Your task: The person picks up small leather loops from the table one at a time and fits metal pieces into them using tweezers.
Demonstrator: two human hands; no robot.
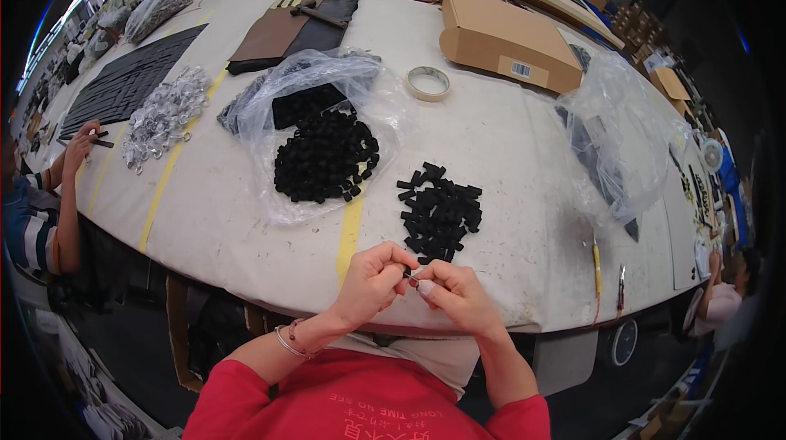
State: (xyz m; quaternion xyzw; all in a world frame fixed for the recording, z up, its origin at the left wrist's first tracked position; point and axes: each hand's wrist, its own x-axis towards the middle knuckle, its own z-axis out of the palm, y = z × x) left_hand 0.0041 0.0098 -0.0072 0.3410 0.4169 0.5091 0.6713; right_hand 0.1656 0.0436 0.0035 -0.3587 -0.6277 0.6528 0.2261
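Close to the table's near edge, my left hand (368, 286) is closed in a pinch on a small black piece (407, 272), mostly hidden by the fingers. My right hand (460, 297) meets it there, thumb and forefinger pressed together on something thin and too small to name. A whitish cover sits on the right thumb tip. Just beyond both hands lies a loose heap of short black fabric-like pieces (442, 212). Farther left, an open clear plastic bag (282, 88) holds many more black pieces (323, 153).
A tape roll (428, 84) and cardboard box (512, 39) lie beyond. To the right are a plastic bag (622, 129), a yellow-handled tool (598, 268) and another slim tool (621, 288). Leftward are metal rings (166, 112), black strips (127, 80) and a co-worker's hand (80, 145).
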